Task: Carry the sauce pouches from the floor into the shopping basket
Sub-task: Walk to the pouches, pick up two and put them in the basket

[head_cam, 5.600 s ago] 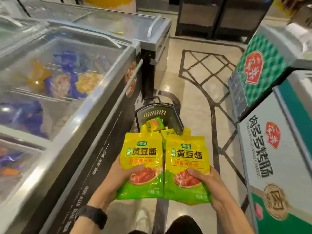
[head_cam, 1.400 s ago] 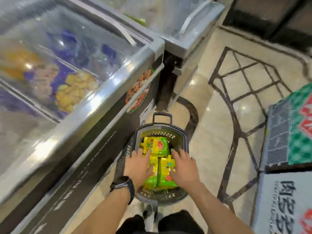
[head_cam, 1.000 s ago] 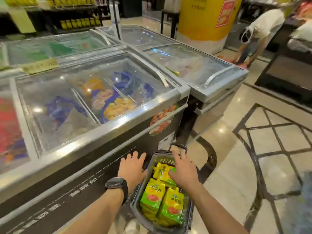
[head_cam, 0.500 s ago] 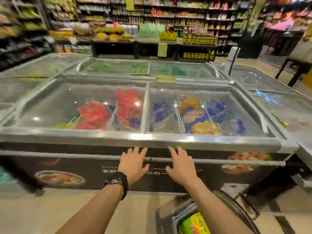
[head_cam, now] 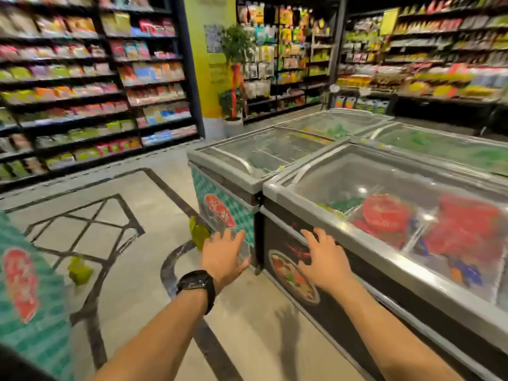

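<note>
Basket gone from view; left grip [head_cam: 224, 255] & right grip [head_cam: 320, 257] empty, fingers spread. Prob. two sauce pouches on floor [head_cam: 247, 339]: near pouch [head_cam: 198, 233] 11 o'clock, far pouch [head_cam: 79, 270] 9.

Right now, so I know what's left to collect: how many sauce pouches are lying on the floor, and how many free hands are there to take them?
Sauce pouches on the floor: 2 (left pouch, right pouch)
Empty hands: 2 (left hand, right hand)
Total: 4
</note>
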The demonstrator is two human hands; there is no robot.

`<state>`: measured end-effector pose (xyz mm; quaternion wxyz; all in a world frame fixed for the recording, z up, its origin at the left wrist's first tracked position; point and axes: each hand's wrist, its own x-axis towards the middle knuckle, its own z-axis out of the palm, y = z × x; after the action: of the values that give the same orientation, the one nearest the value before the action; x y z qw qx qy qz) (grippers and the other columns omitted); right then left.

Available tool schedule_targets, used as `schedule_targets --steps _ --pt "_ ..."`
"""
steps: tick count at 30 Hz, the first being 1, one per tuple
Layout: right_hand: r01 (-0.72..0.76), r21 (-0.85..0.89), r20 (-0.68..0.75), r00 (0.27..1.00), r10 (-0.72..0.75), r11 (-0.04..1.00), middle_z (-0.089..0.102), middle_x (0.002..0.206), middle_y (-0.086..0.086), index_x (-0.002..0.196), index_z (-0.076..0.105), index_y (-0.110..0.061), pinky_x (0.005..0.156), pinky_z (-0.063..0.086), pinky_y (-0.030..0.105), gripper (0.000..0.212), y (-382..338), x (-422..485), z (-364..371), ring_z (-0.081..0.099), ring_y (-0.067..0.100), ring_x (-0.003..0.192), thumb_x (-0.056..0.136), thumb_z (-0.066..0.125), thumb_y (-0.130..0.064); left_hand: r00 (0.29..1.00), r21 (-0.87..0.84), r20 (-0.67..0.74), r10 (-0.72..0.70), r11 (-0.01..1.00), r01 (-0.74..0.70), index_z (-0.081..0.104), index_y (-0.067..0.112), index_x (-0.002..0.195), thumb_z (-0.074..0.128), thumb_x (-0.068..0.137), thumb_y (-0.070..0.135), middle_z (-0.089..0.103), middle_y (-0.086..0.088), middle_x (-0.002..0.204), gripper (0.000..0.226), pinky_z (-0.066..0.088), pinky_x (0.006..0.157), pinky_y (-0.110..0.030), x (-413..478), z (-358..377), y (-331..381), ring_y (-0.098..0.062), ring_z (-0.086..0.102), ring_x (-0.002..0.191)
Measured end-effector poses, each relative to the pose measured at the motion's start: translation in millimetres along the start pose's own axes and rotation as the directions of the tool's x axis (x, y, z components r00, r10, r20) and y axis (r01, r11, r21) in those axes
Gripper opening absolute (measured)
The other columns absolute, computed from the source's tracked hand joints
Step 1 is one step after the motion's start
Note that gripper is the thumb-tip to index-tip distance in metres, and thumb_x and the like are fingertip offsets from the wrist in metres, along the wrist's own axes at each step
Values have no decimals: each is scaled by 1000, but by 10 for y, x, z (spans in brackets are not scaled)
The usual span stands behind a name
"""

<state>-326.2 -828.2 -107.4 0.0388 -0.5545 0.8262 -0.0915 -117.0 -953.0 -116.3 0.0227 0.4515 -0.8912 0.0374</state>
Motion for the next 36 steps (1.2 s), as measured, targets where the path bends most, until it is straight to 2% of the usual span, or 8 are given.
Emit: schedule_targets --steps 2,5,11,16,20,24,30,36 --pt "74 0 25 997 -74 997 26 158 7 155 23 -25 106 42 45 78 -352 301 94 35 29 141 90 59 -48 993 39 38 -110 993 108 27 27 152 46 94 60 45 -7 140 70 45 96 -45 -35 79 -548 -33 50 123" --pt "167 -1 78 983 -166 986 25 159 8 155 23 -25 110 39 44 79 -714 707 268 32 30 143 89 61 -44 963 51 71 -261 965 258 33 29 147 49 92 60 48 -5 134 65 47 93 -43 -46 206 -1157 -30 52 118" --pt "255 16 180 950 -254 967 25 157 8 154 23 -24 108 39 44 78 -988 1689 671 32 30 141 90 60 -47 908 105 93 -410 910 400 32 28 149 47 93 61 48 -4 137 67 48 94 -42 370 385 -1748 -28 52 122" --pt "296 54 235 924 -301 954 26 157 10 154 23 -23 109 38 44 78 -1118 2596 920 31 30 142 89 59 -48 878 127 102 -468 881 455 29 27 151 46 94 61 47 -5 140 69 48 96 -42 1111 393 -1958 -29 51 124" --pt "320 106 288 896 -337 942 20 161 10 156 17 -24 113 33 46 82 -1320 3213 1070 26 31 146 90 58 -48 860 137 99 -501 862 487 26 27 153 46 94 61 46 -5 142 70 48 97 -42 1668 407 -2119 -28 50 125" --pt "371 147 307 864 -399 917 24 159 8 154 22 -25 111 35 45 79 -1627 3748 1235 32 32 142 89 60 -47 843 117 103 -528 848 517 27 27 153 47 95 60 45 -7 144 70 47 98 -44 2052 511 -2416 -30 50 126" --pt "370 172 329 852 -407 913 23 159 7 153 23 -26 110 38 45 78 -2302 4604 1561 33 30 142 88 60 -48 829 98 143 -541 841 532 25 28 154 44 95 61 44 -6 147 70 48 96 -42 2675 837 -3259 -29 50 126" --pt "276 93 409 866 -289 957 32 154 5 153 24 -25 104 45 39 80 -2867 5419 2011 43 27 134 86 60 -47 833 2 225 -505 855 518 23 27 156 44 97 59 41 -7 150 70 44 100 -45 3507 1337 -4339 -32 48 129"
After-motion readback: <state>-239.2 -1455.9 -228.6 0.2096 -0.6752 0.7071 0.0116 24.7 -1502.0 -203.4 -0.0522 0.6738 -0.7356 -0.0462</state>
